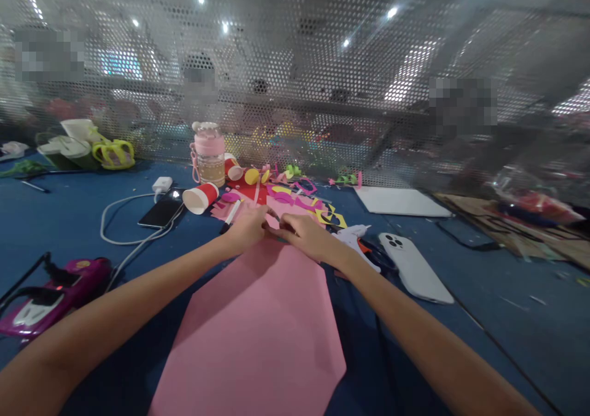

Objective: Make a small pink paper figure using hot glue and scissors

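A large sheet of pink paper (258, 330) with cut corners stretches from the near edge of the view toward both hands. At its far end my left hand (250, 227) is closed, with fingers pinched at the paper's edge. My right hand (300, 231) meets it there, thumb and fingertips likewise pressed together on that edge; the exact grip is partly hidden. Just past the hands lie pink, yellow and magenta paper scraps (283, 201). A white marker-like stick (232, 213) rests beside my left hand, and a white glue gun (354, 235) beside my right wrist.
A red paper cup (201, 198), pink-capped bottle (209, 158) and black phone (161, 208) stand or lie to the left, with a purple power strip (69, 287) nearer. On the right are a white phone (415, 268) and white board (403, 202). A perforated metal screen (295, 84) borders the blue table.
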{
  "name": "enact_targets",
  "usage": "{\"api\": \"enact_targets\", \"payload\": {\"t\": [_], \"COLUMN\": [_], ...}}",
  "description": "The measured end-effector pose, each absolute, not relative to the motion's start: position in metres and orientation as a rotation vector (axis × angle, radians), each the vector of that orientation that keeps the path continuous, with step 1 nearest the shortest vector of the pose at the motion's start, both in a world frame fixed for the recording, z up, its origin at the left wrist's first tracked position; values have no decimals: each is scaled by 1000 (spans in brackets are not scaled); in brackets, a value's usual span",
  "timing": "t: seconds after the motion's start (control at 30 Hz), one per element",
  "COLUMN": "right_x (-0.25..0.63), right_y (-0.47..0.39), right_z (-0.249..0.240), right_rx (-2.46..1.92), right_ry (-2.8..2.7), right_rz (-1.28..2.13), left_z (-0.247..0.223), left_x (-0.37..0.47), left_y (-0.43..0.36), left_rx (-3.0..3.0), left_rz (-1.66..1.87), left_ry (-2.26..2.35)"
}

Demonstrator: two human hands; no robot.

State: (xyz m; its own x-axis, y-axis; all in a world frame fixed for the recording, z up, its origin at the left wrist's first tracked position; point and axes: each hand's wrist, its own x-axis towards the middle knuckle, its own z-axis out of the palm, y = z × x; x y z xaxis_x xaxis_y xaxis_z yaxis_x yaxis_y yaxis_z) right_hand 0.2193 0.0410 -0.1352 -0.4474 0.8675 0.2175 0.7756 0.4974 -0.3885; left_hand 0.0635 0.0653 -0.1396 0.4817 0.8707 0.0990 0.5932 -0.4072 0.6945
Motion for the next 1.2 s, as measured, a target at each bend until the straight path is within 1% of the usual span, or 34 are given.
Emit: {"api": "enact_targets", "payload": {"t": [0.13, 0.27, 0.47, 0.73, 0.87, 1.2], "right_x": [223, 222, 220, 218, 216, 207], "right_y": [41, 41, 42, 40, 40, 38], "right_z": [-134, -134, -138, -134, -134, -135], "right_rx": [-1421, -1513, -1472, -1462, -1472, -1627], "right_ry": [-2342, -2383, -2508, -2526, -2492, -2403], "right_rz": [306, 161, -60, -32, -81, -102], "left_z": [-139, -135, -131, -137, -139, -146], "left_x": [64, 64, 65, 63, 63, 61], "left_y": [64, 62, 63, 67, 70, 76], "left_rx": [2078, 2045, 2071, 2039, 1918, 1687], "left_rz": [655, 693, 694, 717, 728, 709], "left_ry": [1077, 1149, 1208, 1140, 1200, 1219]}}
